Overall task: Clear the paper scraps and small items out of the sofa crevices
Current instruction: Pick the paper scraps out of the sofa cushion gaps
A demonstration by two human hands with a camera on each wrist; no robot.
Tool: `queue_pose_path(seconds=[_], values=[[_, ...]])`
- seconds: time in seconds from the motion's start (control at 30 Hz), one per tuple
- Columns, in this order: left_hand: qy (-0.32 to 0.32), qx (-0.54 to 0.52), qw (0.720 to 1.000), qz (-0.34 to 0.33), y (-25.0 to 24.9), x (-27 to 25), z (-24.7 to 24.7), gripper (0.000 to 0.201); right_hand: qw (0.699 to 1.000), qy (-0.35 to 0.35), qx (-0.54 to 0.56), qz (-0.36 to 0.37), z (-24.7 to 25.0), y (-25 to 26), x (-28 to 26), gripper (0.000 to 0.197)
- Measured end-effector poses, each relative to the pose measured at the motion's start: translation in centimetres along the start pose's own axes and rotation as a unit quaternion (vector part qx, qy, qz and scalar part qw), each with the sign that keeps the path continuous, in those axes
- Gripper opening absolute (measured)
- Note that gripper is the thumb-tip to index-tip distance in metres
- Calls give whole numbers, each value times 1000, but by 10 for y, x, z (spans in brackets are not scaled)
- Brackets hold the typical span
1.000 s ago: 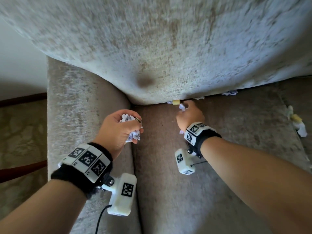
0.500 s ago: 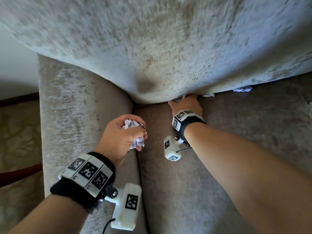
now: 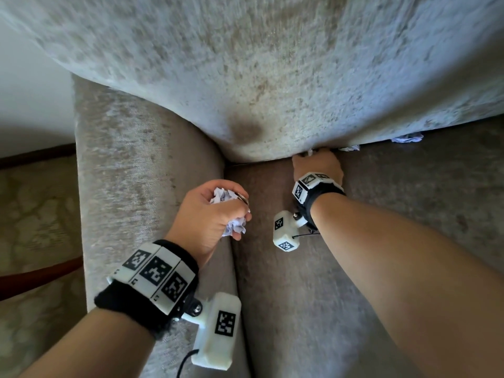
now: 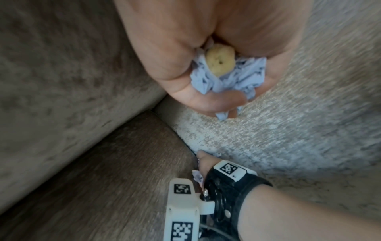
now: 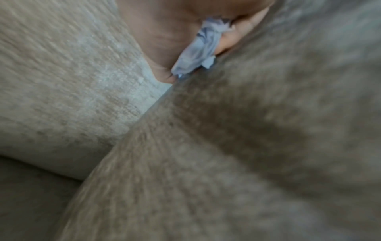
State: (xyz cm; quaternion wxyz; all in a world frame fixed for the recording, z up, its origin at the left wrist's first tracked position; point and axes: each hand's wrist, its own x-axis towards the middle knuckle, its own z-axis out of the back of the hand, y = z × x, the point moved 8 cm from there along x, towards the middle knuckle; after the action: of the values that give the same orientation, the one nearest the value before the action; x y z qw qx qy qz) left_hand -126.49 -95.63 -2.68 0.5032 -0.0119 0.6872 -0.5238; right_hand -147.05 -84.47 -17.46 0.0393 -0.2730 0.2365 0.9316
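Observation:
My left hand hovers over the seam between armrest and seat, fist closed round crumpled paper scraps. The left wrist view shows that wad of paper with a small yellowish lump tucked in it. My right hand is pushed into the crevice under the back cushion, fingers out of sight. The right wrist view shows it gripping a paper scrap against the palm. More paper scraps poke from the crevice further right, and a smaller scrap lies beside my right hand.
The armrest rises on the left and the seat cushion spreads below my arms. Carpeted floor lies beyond the armrest. A metal ring shows at my left fingers.
My right hand has gone from just in front of the crevice into it, still holding its scrap; the yellow piece there is no longer visible. My left hand keeps its wad, barely moved.

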Motion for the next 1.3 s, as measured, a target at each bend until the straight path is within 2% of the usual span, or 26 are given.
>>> queue_pose_path(seconds=[0.1, 0.23, 0.37, 0.47, 0.67, 0.8, 0.9, 1.1, 1.2, 1.3], values=[[-5, 6, 1000, 1, 0, -4, 1, 16, 1000, 23, 8, 11, 6, 3, -7, 25], [-15, 15, 1000, 1, 1, -10, -1, 17, 994, 90, 36, 52, 12, 3, -20, 19], [-26, 17, 999, 7, 3, -20, -8, 17, 985, 145, 46, 79, 34, -8, -45, 24], [-25, 17, 999, 11, 2, -30, -25, 17, 978, 166, 73, 98, 57, -18, -69, 19], [-33, 3, 999, 2, -9, -59, -56, 14, 964, 145, 107, 193, 104, -15, -112, 21], [-9, -10, 1000, -16, -16, -84, -75, 15, 956, 143, 124, 225, 133, -18, -139, 19], [21, -21, 999, -30, -18, -100, -86, 16, 954, 137, 143, 226, 147, -30, -155, 15], [87, -25, 995, -35, -12, -130, -99, 16, 958, 80, 184, 204, 165, -63, -189, 12], [126, -21, 991, -34, -5, -151, -104, 16, 955, 62, 210, 201, 175, -75, -215, 25], [149, -12, 988, -36, 2, -165, -112, 17, 950, 61, 238, 195, 192, -83, -239, 24]])
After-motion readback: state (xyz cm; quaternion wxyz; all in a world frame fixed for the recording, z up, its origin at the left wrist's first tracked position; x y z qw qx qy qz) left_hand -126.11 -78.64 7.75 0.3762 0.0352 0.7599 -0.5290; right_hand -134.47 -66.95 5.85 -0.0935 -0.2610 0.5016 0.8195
